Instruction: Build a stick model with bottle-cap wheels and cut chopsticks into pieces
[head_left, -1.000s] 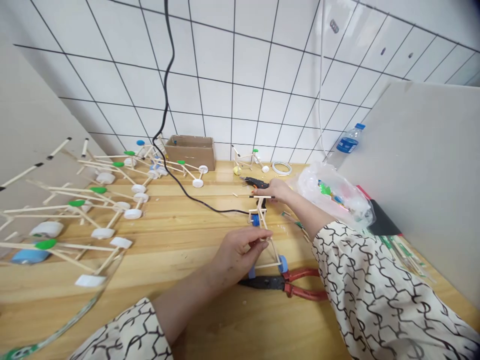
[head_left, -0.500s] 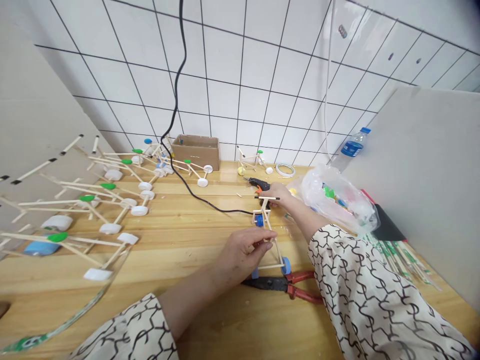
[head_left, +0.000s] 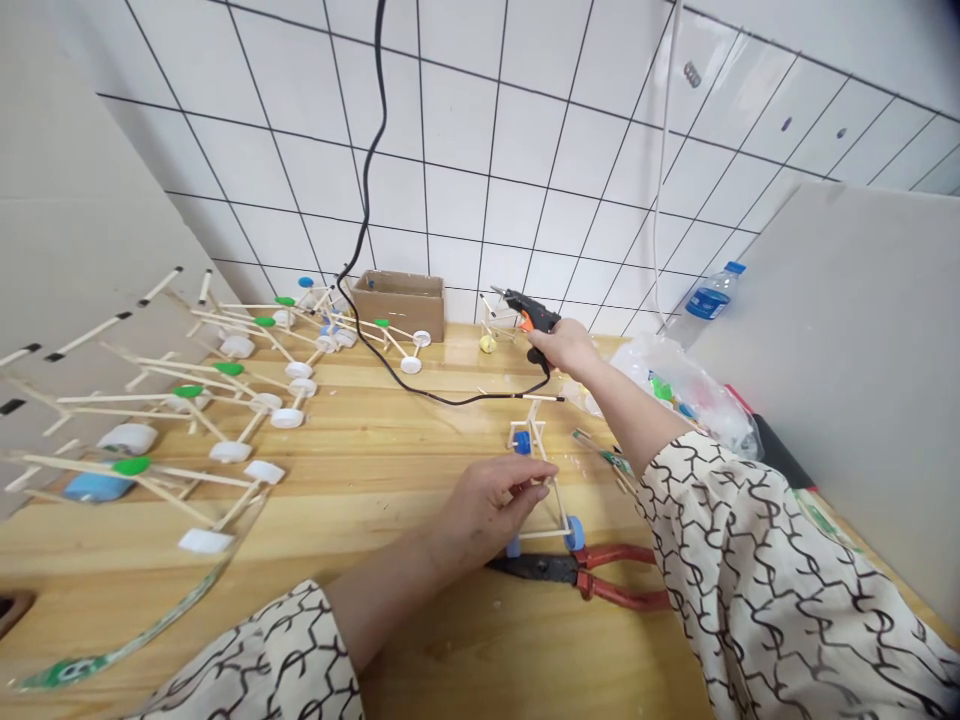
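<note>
Orange-and-black glue gun [head_left: 529,318] is being gripped in the closed right hand [head_left: 568,347], while the left hand [head_left: 491,505] is pinching a craft-stick frame [head_left: 538,440] on the tabletop [head_left: 390,620] beside red-handled pliers [head_left: 600,585], and a sudden pull on the black cord [head_left: 465,403] could be tipping the frame.

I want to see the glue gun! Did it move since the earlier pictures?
Yes, upward. The glue gun in the right hand sat lower than the cardboard box; now it is level with it.
</note>
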